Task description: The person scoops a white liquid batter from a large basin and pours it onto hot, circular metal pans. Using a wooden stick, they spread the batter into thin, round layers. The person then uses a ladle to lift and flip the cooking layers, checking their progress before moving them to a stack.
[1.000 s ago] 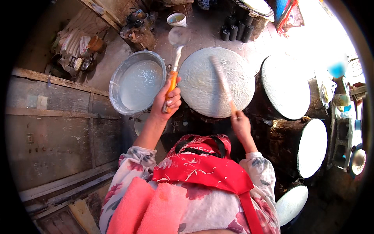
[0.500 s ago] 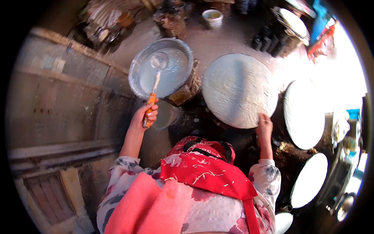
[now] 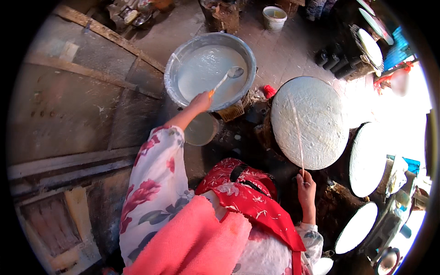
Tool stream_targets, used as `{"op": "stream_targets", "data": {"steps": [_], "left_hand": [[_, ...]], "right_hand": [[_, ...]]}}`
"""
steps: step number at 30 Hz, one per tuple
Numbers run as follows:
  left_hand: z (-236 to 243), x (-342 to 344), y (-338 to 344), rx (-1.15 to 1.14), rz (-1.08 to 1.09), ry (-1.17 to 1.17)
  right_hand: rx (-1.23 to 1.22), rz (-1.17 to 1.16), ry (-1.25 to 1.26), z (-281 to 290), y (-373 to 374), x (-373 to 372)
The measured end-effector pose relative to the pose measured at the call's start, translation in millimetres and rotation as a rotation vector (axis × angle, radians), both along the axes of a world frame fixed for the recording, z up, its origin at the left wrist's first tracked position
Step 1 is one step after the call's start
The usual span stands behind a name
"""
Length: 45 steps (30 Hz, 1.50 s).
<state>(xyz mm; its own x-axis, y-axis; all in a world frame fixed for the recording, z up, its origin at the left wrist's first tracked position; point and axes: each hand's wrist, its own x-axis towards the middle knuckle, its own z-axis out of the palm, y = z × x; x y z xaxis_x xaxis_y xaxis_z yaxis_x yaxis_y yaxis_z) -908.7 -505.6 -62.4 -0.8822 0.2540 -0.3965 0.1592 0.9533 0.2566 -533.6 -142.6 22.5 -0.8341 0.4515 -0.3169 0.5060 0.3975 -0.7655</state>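
Note:
My left hand (image 3: 200, 101) is closed around the orange handle of a ladle (image 3: 221, 83). The ladle reaches over a wide metal basin (image 3: 168, 79) of milky white liquid (image 3: 197, 68), its round bowl near the basin's right side. To the right lies a large round disc-like surface (image 3: 321, 123) coated with a lumpy white layer. Just below its near edge, my right hand (image 3: 305, 184) grips a thin pale stick (image 3: 298, 128). The stick stretches forward across the white layer; whether it touches is unclear.
More white-topped rounds (image 3: 366, 160) stand to the right, another (image 3: 356, 228) nearer me. A bucket (image 3: 200, 129) of cloudy liquid sits below the basin. Farther off are a white pail (image 3: 274, 19) and dark cylinders (image 3: 332, 59). A wooden-framed panel (image 3: 73, 110) borders the left.
My left hand has moved forward to the basin's near rim, and the ladle now slants right. My right hand has drawn back from the round's edge, with the thin stick now visible. The view has shifted.

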Motion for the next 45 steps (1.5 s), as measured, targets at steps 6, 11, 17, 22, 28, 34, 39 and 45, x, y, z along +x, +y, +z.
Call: {"op": "stream_targets", "data": {"steps": [6,11,17,22,28,34,39,45], "left_hand": [[-35,-63,-25,-0.113,-0.354,0.031],[-20,-19,-55,0.263,0.010,-0.566],[-9,50,-64,1.427,0.920,-1.643],[75,68,-44,2.024,0.836,-1.873],[227,52,-59,2.115,0.381,-1.717],[252,34,-86,2.111,-0.074,-1.144],[206,25,-113,1.869,0.530,-0.796],[184,68,-77,0.984,0.453,-0.075]], "right_hand": [[-0.131,-0.172,0.020,5,-43,-12],[-0.282,-0.219,0.010,-8,-91,-25],[-0.623,-0.403,0.023,-2,-128,-43],[-0.701,-0.399,0.071,4,-143,-48],[-0.727,-0.352,0.170,3,-142,-63],[-0.701,-0.321,0.283,-11,-137,-71],[-0.723,-0.312,0.289,-14,-138,-60],[-0.693,-0.446,0.318,-34,-138,-19]]}}
